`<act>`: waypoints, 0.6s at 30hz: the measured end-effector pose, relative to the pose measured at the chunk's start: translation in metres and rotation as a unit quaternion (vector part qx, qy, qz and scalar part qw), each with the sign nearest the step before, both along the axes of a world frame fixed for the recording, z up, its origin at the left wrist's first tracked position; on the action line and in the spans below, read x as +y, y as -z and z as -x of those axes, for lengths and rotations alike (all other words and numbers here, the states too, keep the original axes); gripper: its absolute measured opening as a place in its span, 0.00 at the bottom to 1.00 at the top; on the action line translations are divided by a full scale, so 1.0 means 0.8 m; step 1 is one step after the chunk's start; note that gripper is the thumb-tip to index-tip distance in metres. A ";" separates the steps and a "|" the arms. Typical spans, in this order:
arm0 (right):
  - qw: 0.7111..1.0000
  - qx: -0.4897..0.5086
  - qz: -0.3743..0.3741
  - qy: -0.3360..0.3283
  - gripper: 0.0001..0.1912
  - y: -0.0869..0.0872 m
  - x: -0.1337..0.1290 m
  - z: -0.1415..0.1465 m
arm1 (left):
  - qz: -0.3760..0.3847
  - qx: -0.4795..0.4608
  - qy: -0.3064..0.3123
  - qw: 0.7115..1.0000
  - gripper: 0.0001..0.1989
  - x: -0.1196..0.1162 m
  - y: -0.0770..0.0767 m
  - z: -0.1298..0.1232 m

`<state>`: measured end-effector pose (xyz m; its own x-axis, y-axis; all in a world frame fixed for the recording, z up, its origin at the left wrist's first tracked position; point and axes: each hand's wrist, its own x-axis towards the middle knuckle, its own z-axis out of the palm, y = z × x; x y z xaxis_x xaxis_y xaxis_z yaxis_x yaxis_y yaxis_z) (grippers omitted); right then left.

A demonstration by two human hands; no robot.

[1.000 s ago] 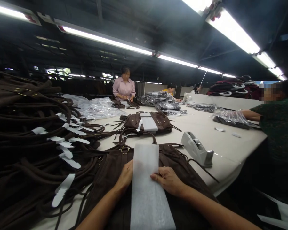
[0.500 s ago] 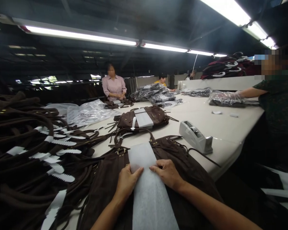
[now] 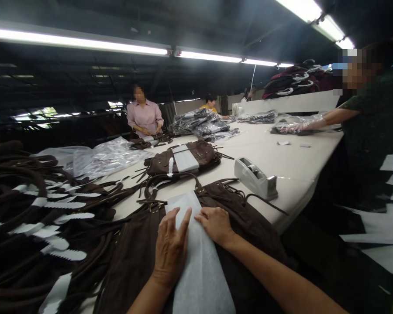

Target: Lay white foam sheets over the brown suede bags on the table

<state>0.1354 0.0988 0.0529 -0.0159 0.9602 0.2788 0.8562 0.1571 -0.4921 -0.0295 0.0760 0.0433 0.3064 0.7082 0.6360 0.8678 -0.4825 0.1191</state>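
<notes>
Under tube lamps [image 3: 209, 57], on the pale table [image 3: 301, 165], one folded bag [image 3: 205, 155] already wears its white band [image 3: 186, 159]. Nearer, the paper strip [image 3: 201, 272] lies along the brown bag [image 3: 134, 248], seemingly not yet fastened. Left hand [image 3: 172, 240] spreads fingers over it; right hand [image 3: 218, 226] curls at its edge, pinching or not I cannot tell.
</notes>
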 end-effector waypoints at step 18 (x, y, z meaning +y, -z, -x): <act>0.946 0.027 -0.105 -0.305 0.23 -0.019 -0.182 -0.156 | 0.266 0.093 0.111 0.953 0.42 0.010 -0.013 -0.009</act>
